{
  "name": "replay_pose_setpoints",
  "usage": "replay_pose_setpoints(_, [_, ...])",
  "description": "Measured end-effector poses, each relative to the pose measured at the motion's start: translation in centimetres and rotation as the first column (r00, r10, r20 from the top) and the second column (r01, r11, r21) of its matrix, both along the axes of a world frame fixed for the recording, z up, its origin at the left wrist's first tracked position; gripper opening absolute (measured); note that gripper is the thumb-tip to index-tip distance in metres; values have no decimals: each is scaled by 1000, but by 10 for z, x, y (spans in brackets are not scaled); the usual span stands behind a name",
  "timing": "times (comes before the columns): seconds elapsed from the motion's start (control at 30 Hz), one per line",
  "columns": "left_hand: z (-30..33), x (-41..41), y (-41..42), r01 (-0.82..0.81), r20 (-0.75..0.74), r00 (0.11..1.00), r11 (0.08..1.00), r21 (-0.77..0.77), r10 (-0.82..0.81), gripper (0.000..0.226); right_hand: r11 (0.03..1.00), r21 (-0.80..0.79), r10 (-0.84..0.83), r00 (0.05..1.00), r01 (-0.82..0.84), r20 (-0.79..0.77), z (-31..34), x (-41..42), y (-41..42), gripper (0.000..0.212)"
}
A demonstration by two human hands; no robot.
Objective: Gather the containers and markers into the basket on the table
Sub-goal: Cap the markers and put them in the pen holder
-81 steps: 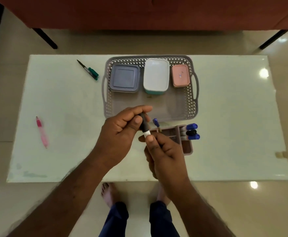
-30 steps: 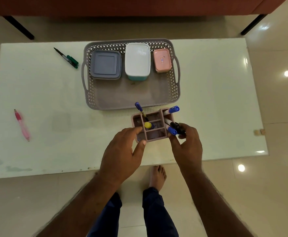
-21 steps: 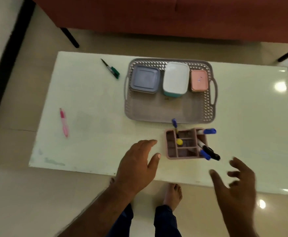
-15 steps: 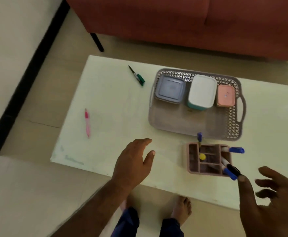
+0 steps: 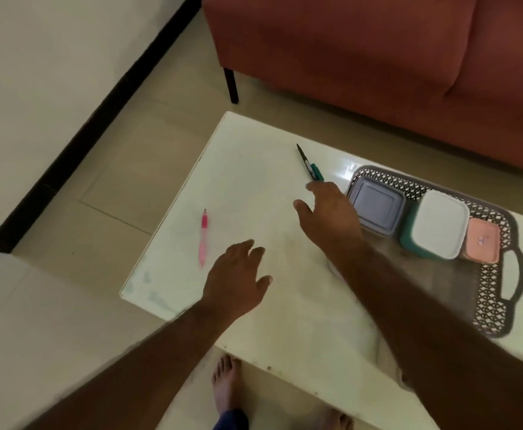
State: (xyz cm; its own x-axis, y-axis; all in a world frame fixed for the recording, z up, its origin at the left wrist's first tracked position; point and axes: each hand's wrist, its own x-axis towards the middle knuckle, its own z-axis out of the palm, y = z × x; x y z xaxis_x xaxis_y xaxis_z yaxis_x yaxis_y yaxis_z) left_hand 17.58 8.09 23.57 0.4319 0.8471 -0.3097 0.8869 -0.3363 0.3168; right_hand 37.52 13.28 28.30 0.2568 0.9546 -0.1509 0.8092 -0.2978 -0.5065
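Both hands are out over the white table (image 5: 254,181), and neither holds anything. The right hand (image 5: 331,218) reaches toward the far left part of the tabletop with its fingers loosely spread; its fingertips sit just beside the near end of the green marker (image 5: 311,169), which lies flat on the table pointing away, and whether they touch it cannot be told through the blur. The left hand (image 5: 237,283) hovers lower over the near left part of the table, palm down, fingers relaxed and a little apart, near the pink marker (image 5: 203,237) but clear of it; that marker lies flat close to the table's left edge. The grey lattice basket (image 5: 496,305) stands on the right part of the table, with the right forearm crossing in front of its near left corner. Along the basket's far side three lidded containers sit in a row: a grey container (image 5: 375,206) at the left, a white-lidded teal container (image 5: 437,228) in the middle touching it, and a small pink container (image 5: 483,243) at the right. Behind the table stands a red sofa (image 5: 362,51), and bare feet (image 5: 226,389) show on the tiled floor at the table's near edge
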Motion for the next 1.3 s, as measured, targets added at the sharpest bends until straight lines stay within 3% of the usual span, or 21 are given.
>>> replay_pose_setpoints(0.2, [-18, 28, 47, -13, -56, 998, 1000, -9, 12, 63, 980, -181, 122, 974, -87, 190, -38, 11, 79, 48])
replay_pose_setpoints(0.33, [-31, 21, 58, -17, -102, 995, 994, -106, 6, 67, 949, -303, 175, 949, -91, 263, -60, 14, 102, 43])
replay_pose_setpoints(0.5, [-39, 13, 54, -41, -44, 998, 992, -117, 36, 65, 969, -240, 143, 934, -63, 328, -78, 7, 97, 34])
replay_pose_setpoints(0.73, [-41, 17, 52, -146, 51, 987, 981, -128, 153, 53, 975, -221, 93, 964, -37, 249, -78, -27, 58, 34])
replay_pose_setpoints(0.9, [-34, 22, 58, -453, 224, 859, 888, -82, 460, 28, 958, -283, 95, 980, -43, 173, -74, -51, 13, 37])
replay_pose_setpoints(1.0, [-34, 32, 61, -537, 118, 813, 813, -223, 570, 43, 963, -261, 102, 989, -72, 103, -72, -66, -30, 42])
replay_pose_setpoints(1.1, [-39, 43, 53, -512, 44, 842, 822, -249, 538, 51, 975, -210, 83, 996, -75, 29, -74, -76, -76, 46])
replay_pose_setpoints(1.3, [-46, 62, 44, -538, -21, 840, 828, -160, 542, 33, 979, -196, 37, 997, -50, -70, -82, -81, -132, 40])
